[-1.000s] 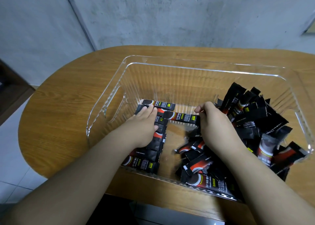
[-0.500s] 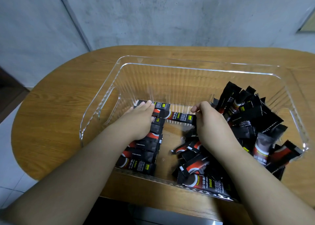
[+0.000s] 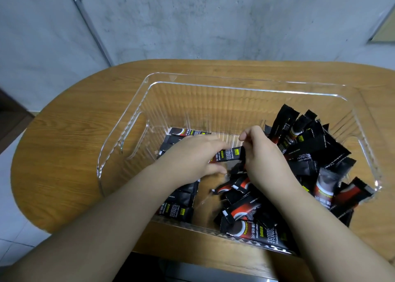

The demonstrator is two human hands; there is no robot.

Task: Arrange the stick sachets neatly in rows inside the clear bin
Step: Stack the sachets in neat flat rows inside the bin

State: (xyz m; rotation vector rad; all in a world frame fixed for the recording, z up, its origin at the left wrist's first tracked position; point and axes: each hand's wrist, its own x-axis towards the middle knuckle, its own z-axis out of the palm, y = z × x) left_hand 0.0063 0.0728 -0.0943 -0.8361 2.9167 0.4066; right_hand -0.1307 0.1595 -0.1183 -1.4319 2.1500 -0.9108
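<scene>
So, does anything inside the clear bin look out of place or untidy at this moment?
Yes. The right half of the clear bin holds a loose pile of sachets lying crossed and tilted, some leaning on the wall. The left row lies flat and parallel. Both hands hold one sachet between them.

Sachets [image 3: 307,153] black with red band, yellow tag; bin [image 3: 213,102] clear, ribbed; table [image 3: 74,136] wood-grain brown.

Dim even light, glints on clear bin [image 3: 245,88] rim, wide-angle bowing, hands motion-blurred
</scene>
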